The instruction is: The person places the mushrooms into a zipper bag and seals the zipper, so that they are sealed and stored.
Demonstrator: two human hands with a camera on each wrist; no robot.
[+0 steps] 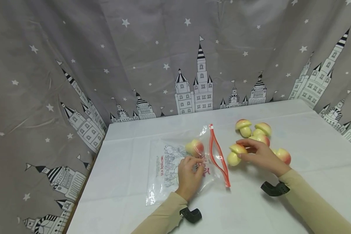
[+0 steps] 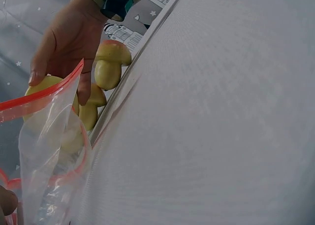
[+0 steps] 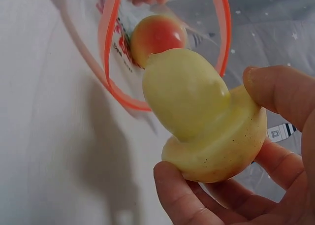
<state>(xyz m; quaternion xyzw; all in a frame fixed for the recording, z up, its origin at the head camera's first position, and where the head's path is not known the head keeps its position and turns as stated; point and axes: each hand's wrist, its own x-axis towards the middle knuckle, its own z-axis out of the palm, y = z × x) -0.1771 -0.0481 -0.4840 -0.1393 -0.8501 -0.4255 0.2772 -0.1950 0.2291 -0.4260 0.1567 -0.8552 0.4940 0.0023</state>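
Observation:
My right hand (image 1: 258, 154) holds a yellow toy mushroom (image 1: 234, 158) by its cap, between thumb and fingers. In the right wrist view that mushroom (image 3: 184, 94) points its stem at the bag's mouth. The clear zip bag (image 1: 158, 169) lies on the table with its red zip edge (image 1: 219, 152) spread apart. Inside it is another mushroom (image 1: 196, 148) with a red-tinged cap. My left hand (image 1: 190, 177) pinches the bag's film just behind the mouth, fingers bent. Part of that hand's grip is hidden in the left wrist view.
Several more toy mushrooms (image 1: 242, 126) are grouped on the white table (image 1: 120, 169) behind and beside my right hand. A grey curtain (image 1: 152, 42) printed with castles and stars hangs behind the table and along its left side.

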